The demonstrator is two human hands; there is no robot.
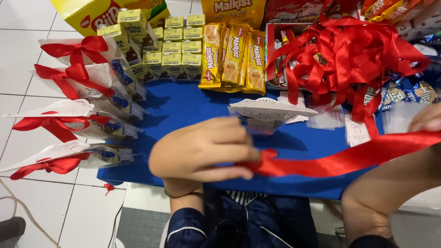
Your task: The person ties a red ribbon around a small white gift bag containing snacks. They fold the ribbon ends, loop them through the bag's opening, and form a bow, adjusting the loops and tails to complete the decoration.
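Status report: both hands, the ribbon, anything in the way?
Left hand pinching red ribbon end. Right hand at ribbon's far end, grip unclear. Doily-topped bag just behind, not blocking.

Bare blue tabletop (183, 108) ahead passable; milk cartons (177, 48), ribbon heap (349, 55) block rear, bagged packs (87, 105) left.

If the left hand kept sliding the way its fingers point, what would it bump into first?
The left hand points rightward along the red ribbon it pinches. Going on, it would likely meet the right hand holding the ribbon's other end, though depth is unclear.
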